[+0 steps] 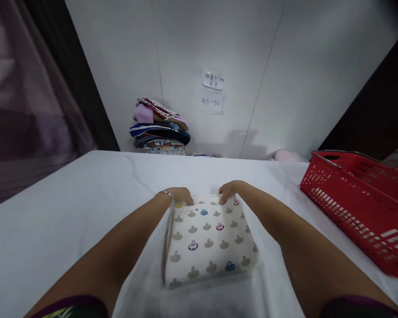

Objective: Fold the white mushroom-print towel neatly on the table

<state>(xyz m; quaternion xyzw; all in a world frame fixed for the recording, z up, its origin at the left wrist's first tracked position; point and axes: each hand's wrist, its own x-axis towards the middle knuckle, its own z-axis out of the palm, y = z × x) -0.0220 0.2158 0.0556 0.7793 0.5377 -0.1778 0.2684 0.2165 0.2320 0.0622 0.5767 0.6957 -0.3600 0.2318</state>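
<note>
A folded white cloth (pixel 207 243) printed with grey, blue, red and purple mushroom-like shapes lies on the white-covered table (pixel 96 190) in front of me. At its far left corner my left hand (pixel 181 194), with a silvery bracelet at the wrist, grips the edge. My right hand (pixel 228 191) holds the far edge nearer the right corner. Both thumbs rest on top of the cloth, and the other fingers are mostly hidden behind and under it.
To the right stands a red plastic basket (pixel 354 212) with a metal handle. Several folded fabrics form a stack (pixel 161 128) by the back wall, where two paper notes (pixel 213 81) hang. A curtain (pixel 29 88) hangs at the left, and a pinkish bundle (pixel 288 155) sits behind the table.
</note>
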